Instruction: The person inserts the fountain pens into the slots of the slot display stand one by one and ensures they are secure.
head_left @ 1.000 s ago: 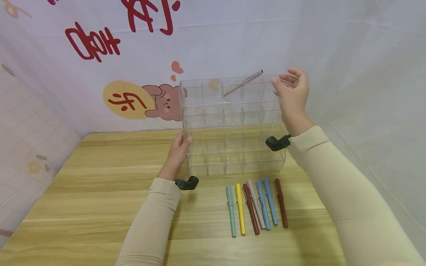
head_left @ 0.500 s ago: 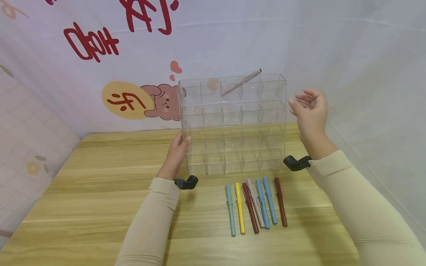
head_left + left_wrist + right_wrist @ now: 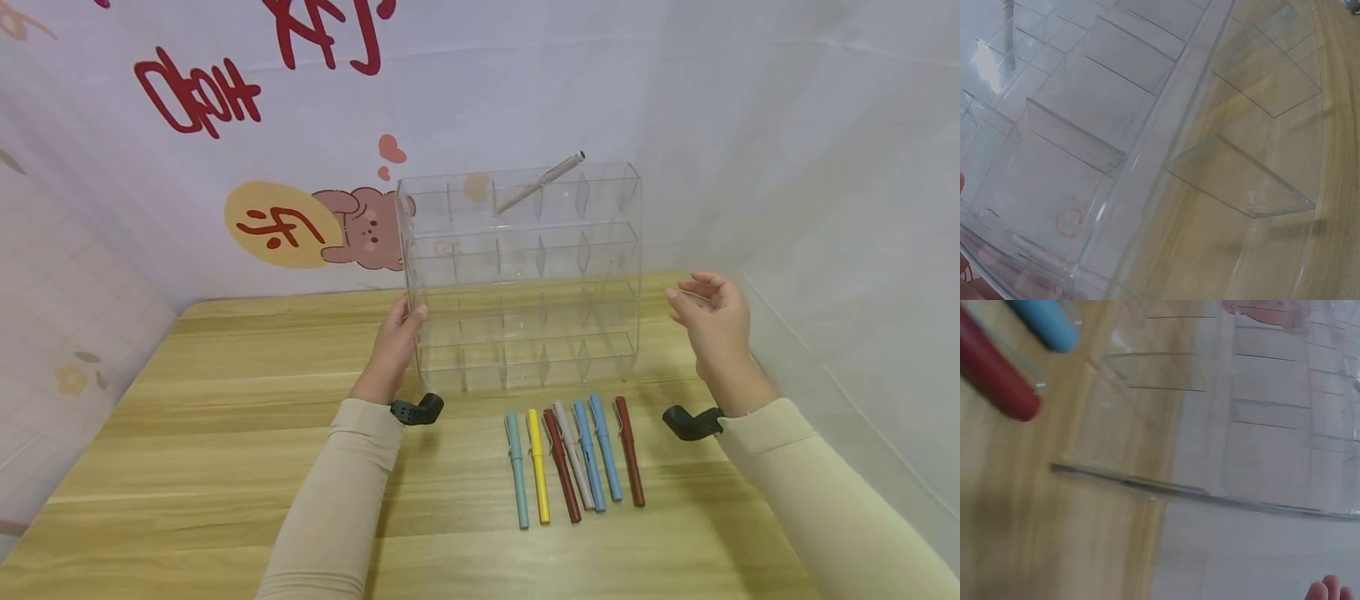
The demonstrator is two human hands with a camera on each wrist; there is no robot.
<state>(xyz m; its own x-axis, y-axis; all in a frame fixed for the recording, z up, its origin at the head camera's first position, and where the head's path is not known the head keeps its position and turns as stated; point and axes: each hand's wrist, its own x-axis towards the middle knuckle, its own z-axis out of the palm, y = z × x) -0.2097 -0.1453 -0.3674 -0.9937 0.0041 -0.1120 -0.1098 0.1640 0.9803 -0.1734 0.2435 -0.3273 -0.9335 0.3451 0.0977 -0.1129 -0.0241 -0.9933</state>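
A clear plastic display rack (image 3: pixel 520 283) with several divided tiers stands upright on the table. My left hand (image 3: pixel 390 348) grips its left side edge, thumb on the front. In the top tier a pale grey pen (image 3: pixel 542 181) leans to the right, its end sticking out above the rim. My right hand (image 3: pixel 716 329) is off to the right of the rack, fingers loosely bent, holding nothing. In front of the rack lies a row of pens: teal (image 3: pixel 517 471), yellow (image 3: pixel 538 467), dark red (image 3: pixel 562 467), pale grey (image 3: pixel 574 457), two blue (image 3: pixel 588 457), and another dark red (image 3: pixel 629 450).
The wooden table (image 3: pixel 225 450) reaches back to a white cloth backdrop (image 3: pixel 525 92) with red lettering and a cartoon bear (image 3: pixel 367 229). More white cloth hangs close on the right. Black wrist cameras sit on both cuffs.
My right hand has moved down and to the right, away from the rack's top right corner. The left hand keeps its grip, and the leaning pen stays put.
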